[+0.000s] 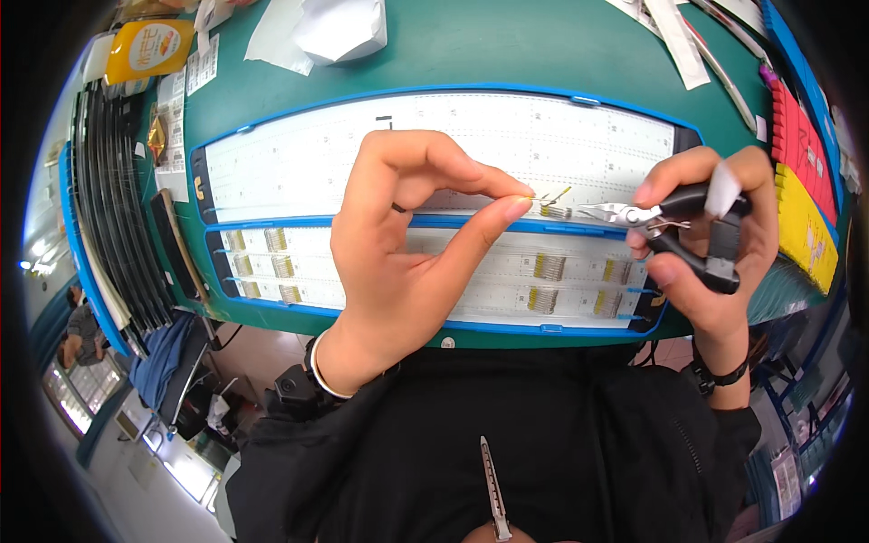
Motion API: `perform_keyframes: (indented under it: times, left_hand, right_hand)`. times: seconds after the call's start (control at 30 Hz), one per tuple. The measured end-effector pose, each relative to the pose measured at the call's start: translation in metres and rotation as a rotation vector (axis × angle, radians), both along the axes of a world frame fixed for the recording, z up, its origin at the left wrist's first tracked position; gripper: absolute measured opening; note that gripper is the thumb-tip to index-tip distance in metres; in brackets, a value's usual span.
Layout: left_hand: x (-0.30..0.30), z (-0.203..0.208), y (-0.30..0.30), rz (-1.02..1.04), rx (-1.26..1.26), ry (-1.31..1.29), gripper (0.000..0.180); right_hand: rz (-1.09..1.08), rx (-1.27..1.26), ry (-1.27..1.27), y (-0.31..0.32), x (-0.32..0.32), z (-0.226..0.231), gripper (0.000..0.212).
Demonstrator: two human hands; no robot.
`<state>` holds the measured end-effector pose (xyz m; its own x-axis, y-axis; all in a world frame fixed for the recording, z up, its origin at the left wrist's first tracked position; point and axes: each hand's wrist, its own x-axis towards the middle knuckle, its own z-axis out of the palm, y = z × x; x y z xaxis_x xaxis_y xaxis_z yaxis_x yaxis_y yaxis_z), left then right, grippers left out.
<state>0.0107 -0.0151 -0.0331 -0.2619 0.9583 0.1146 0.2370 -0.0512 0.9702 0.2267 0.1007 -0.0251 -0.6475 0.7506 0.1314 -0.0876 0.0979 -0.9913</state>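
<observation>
Over the middle of a long, blue-edged hinged case (597, 100), my left hand (385, 253) pinches a thin, wire-like strand (539, 198) between thumb and forefinger. A small yellow-green piece (562, 195) shows just beyond these fingertips; whether it joins the strand is too small to tell. Black-handled pliers (623, 214) are gripped in my right hand (711, 303), their metal jaws pointing left toward the strand and apart from my left fingertips. A white tab (721, 192) is by the handles. Beneath my hands, small bundles of thin yellowish pieces (549, 266) sit in rows on the case's white near panel.
The case lies on a green mat (471, 45). Crumpled white paper (339, 32) and a yellow bottle (149, 50) are at the back. Black slats (113, 208) stand left; red (806, 127) and yellow bins (806, 226) stand right. Paper strips (679, 45) lie far right.
</observation>
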Motion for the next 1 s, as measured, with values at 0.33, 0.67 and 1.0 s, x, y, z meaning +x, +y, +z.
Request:
perform_keyframes:
  times: [0.33,0.67,1.0]
  left_hand:
    - [-0.001,0.000,0.002,-0.016,0.019,-0.022,0.045]
    - [0.000,-0.001,0.003,-0.023,0.014,-0.015,0.044]
    - [-0.001,-0.002,0.003,-0.021,0.022,-0.001,0.043]
  right_hand:
    - [-0.037,-0.301,-0.035,0.003,-0.009,-0.001,0.065]
    - [0.076,-0.079,-0.045,0.006,-0.009,-0.006,0.062]
    - [0.047,-0.104,-0.052,0.003,-0.008,-0.003,0.046]
